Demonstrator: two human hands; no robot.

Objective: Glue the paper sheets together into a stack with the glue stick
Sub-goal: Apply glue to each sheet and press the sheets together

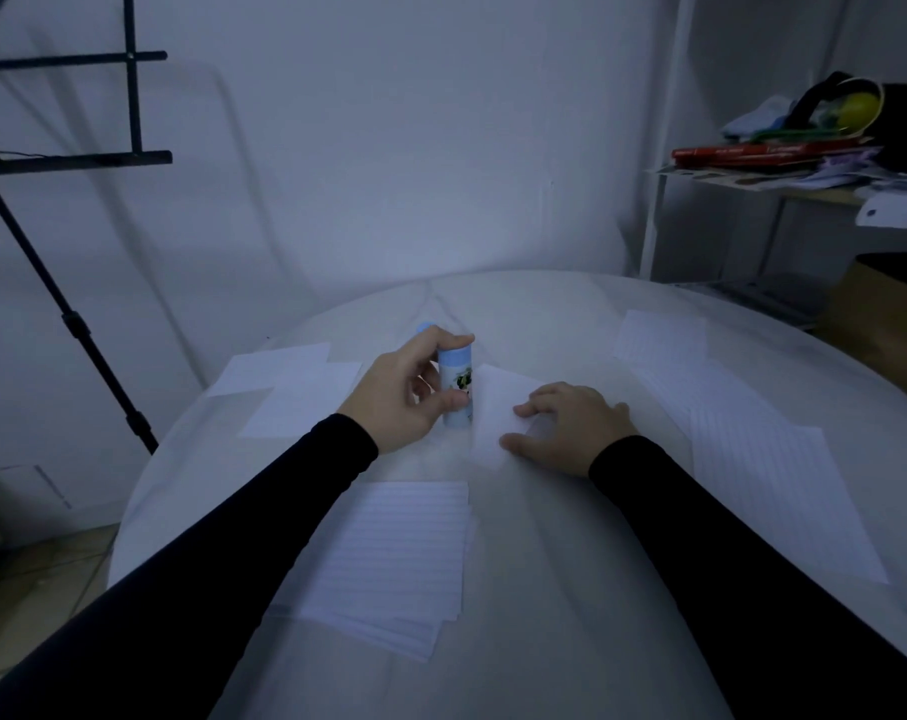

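On the round, white-covered surface point(544, 589), the left hand point(396, 402) curls its grip round a pale blue, cylindrical glue stick point(456, 389) standing upright, just beside a small plain paper sheet point(493, 407). That sheet is pressed flat under the right hand point(570, 428), fingers spread and holding nothing. Nearer the person lies a fanned stack of lined sheets point(399, 563); more lined sheets point(763, 444) lie to the right and plain sheets point(290, 387) to the left.

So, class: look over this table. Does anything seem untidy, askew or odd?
The lined stack near the front edge is fanned, its lower sheets poking out at the corner instead of lining up. Sheets on the right and left overlap at angles. The left hand grips the glue stick; nothing looks spilled or torn.
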